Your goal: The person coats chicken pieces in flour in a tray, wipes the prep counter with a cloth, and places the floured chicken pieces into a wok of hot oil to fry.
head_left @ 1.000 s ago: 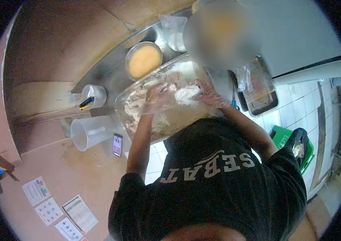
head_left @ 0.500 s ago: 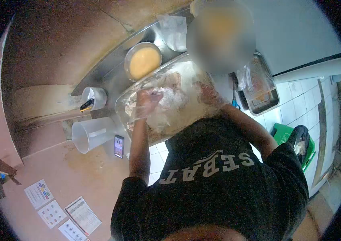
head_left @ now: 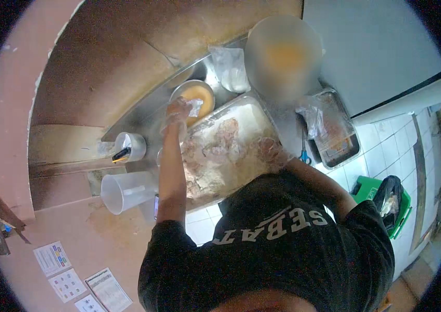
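Note:
My left hand (head_left: pixel 177 110), in a clear plastic glove, is over the near left side of a metal bowl (head_left: pixel 209 89) of yellow-orange liquid. Its fingers are closed on a small whitish piece (head_left: pixel 195 107), held over the liquid. My right hand (head_left: pixel 271 152), also gloved in clear plastic, is low over the right part of a metal tray (head_left: pixel 269 115) with its fingers apart. White flour and several coated, pinkish-brown pieces (head_left: pixel 226 132) lie in that tray.
Left are a white tub (head_left: pixel 136 147) with a black-handled tool and a clear jug (head_left: pixel 122 193). Behind stands a plastic bag (head_left: pixel 231 70). Right are blue-handled scissors (head_left: pixel 304 157), a dark tray (head_left: pixel 356 147) with plastic, and a green bin (head_left: pixel 402 221).
My left hand has moved from the flour tray up to the bowl, with a whitish piece now in its fingers. My right hand remains over the tray. The view has shifted slightly.

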Demonstrator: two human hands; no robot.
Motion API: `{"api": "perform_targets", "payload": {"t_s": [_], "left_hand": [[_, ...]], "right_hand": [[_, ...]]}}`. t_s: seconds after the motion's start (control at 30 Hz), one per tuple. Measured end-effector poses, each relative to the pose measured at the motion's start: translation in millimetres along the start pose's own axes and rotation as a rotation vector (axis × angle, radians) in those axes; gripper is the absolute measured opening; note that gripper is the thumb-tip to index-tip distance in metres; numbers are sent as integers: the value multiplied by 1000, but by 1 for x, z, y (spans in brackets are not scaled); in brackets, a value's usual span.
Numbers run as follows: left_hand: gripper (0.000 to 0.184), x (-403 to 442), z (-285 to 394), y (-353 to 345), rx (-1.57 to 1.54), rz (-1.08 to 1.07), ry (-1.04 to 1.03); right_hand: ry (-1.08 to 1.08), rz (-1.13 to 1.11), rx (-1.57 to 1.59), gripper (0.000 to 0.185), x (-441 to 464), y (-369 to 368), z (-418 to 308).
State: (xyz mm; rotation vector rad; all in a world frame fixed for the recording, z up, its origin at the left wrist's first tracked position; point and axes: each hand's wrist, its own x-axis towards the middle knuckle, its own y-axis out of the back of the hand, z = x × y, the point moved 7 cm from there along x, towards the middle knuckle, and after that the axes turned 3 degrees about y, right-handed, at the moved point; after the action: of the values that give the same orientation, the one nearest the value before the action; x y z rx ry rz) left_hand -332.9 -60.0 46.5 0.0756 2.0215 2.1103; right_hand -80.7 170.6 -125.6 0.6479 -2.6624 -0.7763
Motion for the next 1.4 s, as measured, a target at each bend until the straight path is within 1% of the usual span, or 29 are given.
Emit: {"api": "perform_targets", "payload": {"t_s": [0.03,0.07,0.1,0.17,0.2,0.27,0.3,0.37,0.47,0.5,0.57,0.6,0.63,0.67,0.7,0.73,0.77,0.8,0.87,0.9,0.97,1.0,1.03,1.07,1.1,1.13,1.2,1.27,1.4], "left_hand": [[35,6,-5,-6,-5,-48,56],[38,10,-9,-15,-10,-99,111],[38,21,-21,-36,-9,-97,108],[36,44,-47,-75,91,13,39],[36,39,-42,-69,92,15,36],[33,21,-45,-53,-65,-12,264],[33,22,-50,-61,-63,-12,263],[35,27,-62,-83,43,55,186],[40,19,-50,-74,62,23,202],[40,23,-56,-85,60,19,204],[44,38,-77,-108,87,128,255],[44,32,-64,-85,86,128,258],[45,19,-38,-43,35,93,270],[46,9,-25,-21,-16,56,282],[46,14,-32,-25,-16,54,289],[46,26,-38,-31,-25,48,248],[45,33,-43,-39,-34,43,206],[45,24,-37,-30,-37,41,210],[39,-12,2,28,152,168,86],[39,-29,14,53,148,168,85],[37,-62,19,75,-134,-13,220],[37,-63,-3,47,-139,-5,219],[37,-61,-34,1,-431,105,46],[37,-67,-48,-18,-722,216,-131],[37,-79,-40,-13,-728,224,-128],[37,-97,-18,-7,-481,152,-162],[36,-123,0,-16,-243,90,-186],[36,-143,-18,-53,-565,-120,110],[40,-184,11,-41,-705,-174,127]], "right_hand": [[-5,-34,-133,32,0,-1,-1],[-13,-71,-187,32,1,-3,-1],[-23,-100,-203,31,2,-5,1],[-33,-133,-218,31,4,-10,4],[-31,-140,-240,30,5,-11,6],[-1,-142,-389,30,5,-14,6],[2,-137,-365,29,4,-15,6],[19,-109,-331,29,3,-15,5],[37,-98,-389,28,5,-17,6],[34,-102,-424,27,6,-18,8],[22,-133,-509,27,5,-20,14],[15,-161,-565,27,4,-23,19],[17,-195,-618,27,3,-26,23],[46,-154,-641,26,3,-26,22],[93,-57,-646,26,3,-23,21],[184,196,-551,24,3,-8,9],[187,192,-550,24,4,-9,6],[132,148,-584,25,7,-10,5],[18,58,-654,27,11,-8,1],[-41,17,-690,28,12,-6,1],[-100,-25,-730,29,8,-13,18],[-92,-53,-694,28,4,-14,20],[-75,-72,-641,28,3,-13,15],[-55,-92,-592,28,1,-11,11],[-45,-102,-548,28,1,-8,6],[-38,-121,-510,28,0,-7,1],[-24,-148,-440,27,0,-1,-8],[-15,-176,-379,27,0,4,-16],[2,-223,-265,28,17,19,-36]]}}
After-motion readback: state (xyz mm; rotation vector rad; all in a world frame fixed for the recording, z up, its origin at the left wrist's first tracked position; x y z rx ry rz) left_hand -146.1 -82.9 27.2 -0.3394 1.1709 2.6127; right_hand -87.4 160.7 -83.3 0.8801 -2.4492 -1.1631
